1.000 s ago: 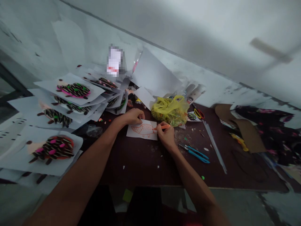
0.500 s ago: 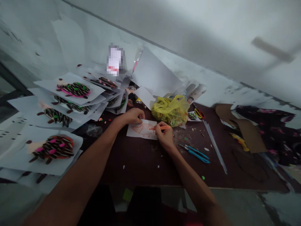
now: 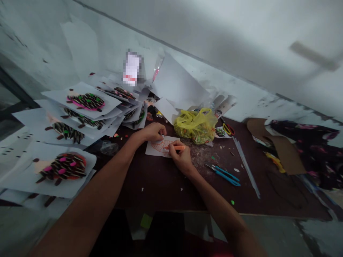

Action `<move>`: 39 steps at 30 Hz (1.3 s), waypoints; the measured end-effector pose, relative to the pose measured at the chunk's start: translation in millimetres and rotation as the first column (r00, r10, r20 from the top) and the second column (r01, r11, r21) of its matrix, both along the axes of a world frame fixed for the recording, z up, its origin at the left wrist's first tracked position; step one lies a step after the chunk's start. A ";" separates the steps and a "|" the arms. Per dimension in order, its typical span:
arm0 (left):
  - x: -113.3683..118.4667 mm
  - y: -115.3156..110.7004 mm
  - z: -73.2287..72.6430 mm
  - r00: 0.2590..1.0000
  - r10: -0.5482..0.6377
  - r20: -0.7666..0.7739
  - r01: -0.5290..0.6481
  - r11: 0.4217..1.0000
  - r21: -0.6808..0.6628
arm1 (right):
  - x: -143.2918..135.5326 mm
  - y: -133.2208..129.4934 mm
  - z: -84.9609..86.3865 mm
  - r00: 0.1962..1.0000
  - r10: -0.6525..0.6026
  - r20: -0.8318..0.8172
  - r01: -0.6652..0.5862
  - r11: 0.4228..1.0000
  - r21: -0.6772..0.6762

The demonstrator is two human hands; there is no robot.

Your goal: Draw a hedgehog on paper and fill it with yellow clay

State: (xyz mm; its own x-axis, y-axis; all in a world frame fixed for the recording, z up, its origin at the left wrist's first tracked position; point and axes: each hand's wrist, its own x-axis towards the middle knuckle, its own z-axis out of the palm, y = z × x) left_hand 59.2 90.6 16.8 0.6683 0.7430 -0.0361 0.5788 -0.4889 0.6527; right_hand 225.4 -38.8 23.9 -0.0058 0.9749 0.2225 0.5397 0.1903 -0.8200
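Observation:
A small white sheet of paper (image 3: 150,150) lies on the dark table and bears an orange outline drawing, an oval body filled with short marks. My right hand (image 3: 181,156) is closed round an orange marker (image 3: 180,147), its tip touching the drawing near the middle. This hand covers the right part of the sheet. At the paper's upper edge rests my left hand (image 3: 155,132), its fingers curled and pressed on the sheet. Just behind the paper sits a yellow plastic bag (image 3: 197,125). Blue thread snips (image 3: 225,175) lie to the right of my right hand.
Stacked sheets with hedgehog pictures (image 3: 85,101) fill the left side. Scissors (image 3: 228,129) and clear sticks (image 3: 246,167) lie on the right, near brown cardboard (image 3: 289,153) and a dark flowered cloth (image 3: 308,142). A blurred-out phone-like object (image 3: 132,67) stands at the wall.
My right hand has moved left across the paper with the marker, covering more of the drawing's right side. My left hand stays at the upper edge. The view has shifted slightly.

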 end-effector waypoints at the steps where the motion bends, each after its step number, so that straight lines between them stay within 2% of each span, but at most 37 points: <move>1: 0.0 -0.2 0.1 1.000 0.000 0.001 0.000 1.000 -0.002 | 0.1 0.0 0.4 1.000 0.003 0.005 -0.003 1.000 -0.001; 7: 0.4 -0.4 0.1 1.000 0.007 0.005 -0.007 1.000 0.003 | -0.2 -0.4 2.2 1.000 -0.022 0.022 0.022 1.000 0.001; 21: 0.0 -1.2 1.5 1.000 0.014 -0.002 -0.014 1.000 0.011 | -1.1 -0.4 2.5 0.999 0.017 -0.035 -0.017 1.000 -0.018; 24: 0.1 -0.7 0.8 1.000 0.010 0.003 -0.010 1.000 0.006 | 0.8 0.1 2.7 0.998 -0.024 -0.051 0.024 1.000 0.002; 27: 0.2 -0.1 0.1 1.000 0.000 -0.002 0.000 1.000 0.002 | 3.9 0.6 2.5 0.997 -0.062 -0.041 0.063 0.998 0.026; 39: -0.5 -0.4 1.5 1.000 -0.007 0.007 0.007 1.000 0.002 | 6.3 1.1 2.0 0.997 -0.063 0.036 0.062 0.998 0.028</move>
